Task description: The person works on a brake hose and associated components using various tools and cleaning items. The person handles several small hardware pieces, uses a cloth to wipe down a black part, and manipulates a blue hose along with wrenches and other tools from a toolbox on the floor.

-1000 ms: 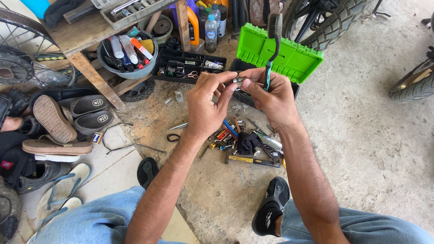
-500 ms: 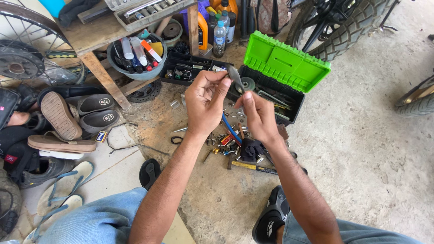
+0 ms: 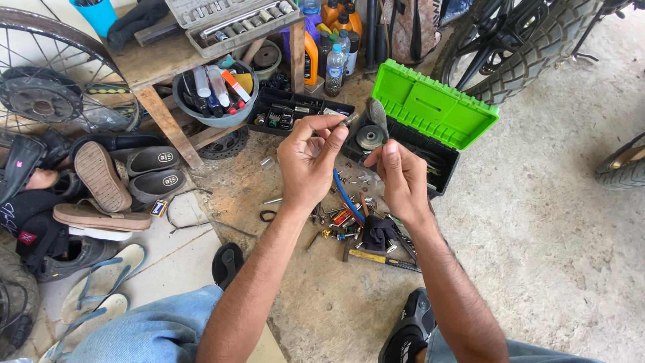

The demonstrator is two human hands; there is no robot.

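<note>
1. Both hands have dropped lower and drawn apart since half a second ago.
2. Left hand (image 3: 310, 161) pinches a small metal bolt (image 3: 349, 119), long axis pointing toward two o'clock.
3. Right hand (image 3: 402, 176) grips a grey tool (image 3: 377, 115), tip at twelve, over the green toolbox (image 3: 433, 107).

Open toolbox (image 3: 430, 128) on the floor, behind both hands; scattered tools (image 3: 356, 225) lie beneath the hands. Left of the toolbox, a parts tray (image 3: 295, 111), then a bowl of bottles (image 3: 211, 94) under the table (image 3: 154, 57). Socket set (image 3: 228, 20) on the table. Shoes (image 3: 114, 181) far left.
</note>
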